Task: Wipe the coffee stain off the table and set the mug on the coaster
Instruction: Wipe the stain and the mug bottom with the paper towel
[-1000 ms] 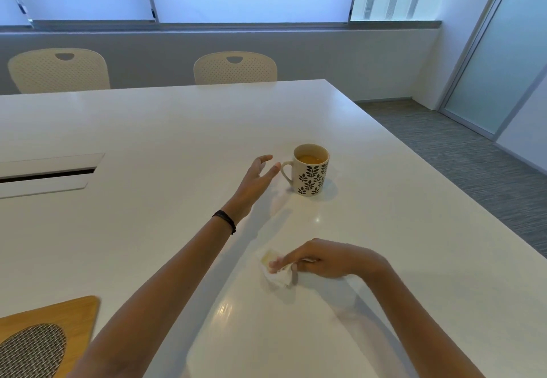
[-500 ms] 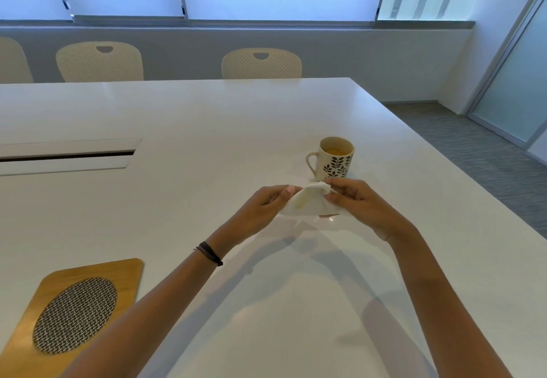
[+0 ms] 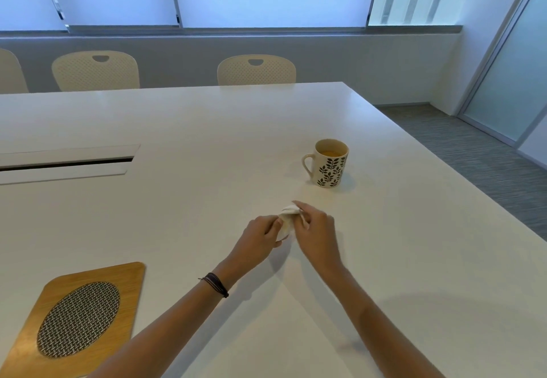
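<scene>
Near the middle of the frame, the left hand (image 3: 260, 234) and the right hand (image 3: 315, 231) both pinch a crumpled white tissue (image 3: 287, 220) above the table (image 3: 207, 129). Upper right, the mug (image 3: 330, 163) stands upright, handle pointing left. The coaster (image 3: 74, 318) lies lower left, long axis diagonal.

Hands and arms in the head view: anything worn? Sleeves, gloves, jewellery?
Both forearms are bare as far as the frame shows: no sleeves and no gloves. The left hand has a thin dark band of several strands around its wrist. The right hand and its wrist show nothing worn. No rings are discernible.
</scene>
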Tool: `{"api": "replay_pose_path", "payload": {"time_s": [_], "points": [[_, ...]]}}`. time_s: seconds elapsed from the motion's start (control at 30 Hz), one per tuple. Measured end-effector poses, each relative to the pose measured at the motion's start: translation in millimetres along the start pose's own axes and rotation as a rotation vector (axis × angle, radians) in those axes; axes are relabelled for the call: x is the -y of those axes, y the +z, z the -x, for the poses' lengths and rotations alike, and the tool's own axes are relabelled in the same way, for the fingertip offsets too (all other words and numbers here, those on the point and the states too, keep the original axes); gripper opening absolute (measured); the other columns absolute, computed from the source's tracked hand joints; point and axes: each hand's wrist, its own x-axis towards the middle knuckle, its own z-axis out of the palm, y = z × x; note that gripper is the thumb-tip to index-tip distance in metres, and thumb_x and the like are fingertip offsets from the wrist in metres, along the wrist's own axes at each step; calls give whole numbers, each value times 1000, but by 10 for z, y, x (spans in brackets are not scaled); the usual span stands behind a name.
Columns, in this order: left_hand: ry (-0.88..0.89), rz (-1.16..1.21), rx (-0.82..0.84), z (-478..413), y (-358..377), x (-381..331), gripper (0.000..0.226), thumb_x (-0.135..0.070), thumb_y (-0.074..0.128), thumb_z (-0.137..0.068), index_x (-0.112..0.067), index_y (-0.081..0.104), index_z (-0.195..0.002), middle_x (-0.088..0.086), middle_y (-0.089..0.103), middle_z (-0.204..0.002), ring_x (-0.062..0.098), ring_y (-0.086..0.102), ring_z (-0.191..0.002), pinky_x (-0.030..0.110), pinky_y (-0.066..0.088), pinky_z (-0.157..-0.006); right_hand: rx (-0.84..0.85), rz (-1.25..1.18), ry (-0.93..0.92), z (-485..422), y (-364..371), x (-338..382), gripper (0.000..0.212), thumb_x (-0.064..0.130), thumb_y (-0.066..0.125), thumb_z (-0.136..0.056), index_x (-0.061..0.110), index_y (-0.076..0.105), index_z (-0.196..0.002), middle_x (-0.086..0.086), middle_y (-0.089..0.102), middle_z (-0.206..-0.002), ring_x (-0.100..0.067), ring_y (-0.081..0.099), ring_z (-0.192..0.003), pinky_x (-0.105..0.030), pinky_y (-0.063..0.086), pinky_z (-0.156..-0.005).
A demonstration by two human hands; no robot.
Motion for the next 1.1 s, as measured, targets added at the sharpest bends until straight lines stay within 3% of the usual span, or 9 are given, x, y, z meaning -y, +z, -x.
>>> {"api": "replay_pose_path", "payload": {"time_s": [0.2,0.33,0.43,0.63,0.73,0.83,0.9,1.0,1.1], "points": [[-4,98,-87,58,-31,102,34,-13,34,-98,6,61,-90,28,62,-78,35,58,-69,44,57,-79,101,-79,42,171,269,141,43,15,36,-99,5,32,-141,-1,60,-79,-3,56,-65,-3,42,-58],[53,-19,-43,83,-43,107,32,-14,35,-99,-7,58,-78,19,63,-74,24,54,-63,37,47,-64,137,-163,102,180,327,232,54,26,34,-99,4,18,-145,-13,62,-121,-16,60,-110,5,36,-76],[7,-9,62,92,-43,132,32,-12,33,-99,-15,57,-78,8,62,-79,22,55,-72,40,47,-73,127,-139,111,165,353,205,55,26,42,-97,6,23,-145,-12,60,-126,-18,58,-115,-8,38,-87],[59,-136,236,152,-11,70,38,-17,27,-101,-8,38,-136,4,52,-128,15,51,-117,18,39,-103,102,-238,206,153,353,105,51,22,51,-92,10,36,-140,-9,56,-133,-16,54,-120,-27,44,-102],[131,-252,278,126,-11,99,46,-22,26,-100,-7,26,-143,11,29,-151,21,26,-141,36,23,-117,120,-263,226,128,337,48,47,17,53,-92,11,41,-137,-7,55,-134,-11,53,-119,-8,41,-93],[142,-368,321,117,-29,85,55,-34,25,-100,-15,8,-149,5,2,-159,16,1,-147,34,4,-121,146,-239,204,51,249,0,40,12,52,-92,9,48,-132,-8,60,-127,-4,53,-107,7,37,-76],[114,-486,331,119,-52,74,62,-41,24,-99,-15,-1,-149,5,-9,-158,14,-9,-145,22,-7,-114,66,-112,125,-58,143,-57,35,8,50,-93,5,53,-128,-13,65,-118,-10,59,-101,0,42,-75],[108,-577,301,162,-137,42,63,-43,26,-98,-14,2,-148,6,-10,-158,15,-10,-145,21,-3,-112,-82,158,47,-302,-29,-280,29,3,46,-93,4,57,-119,-22,68,-103,-33,66,-93,-37,55,-77],[114,-591,292,239,-253,66,62,-43,29,-98,-17,4,-149,4,-8,-158,14,-7,-146,22,-2,-113,-82,429,62,-500,-163,-495,19,7,44,-94,3,58,-105,-22,68,-103,-38,65,-91,-39,51,-71]]}}
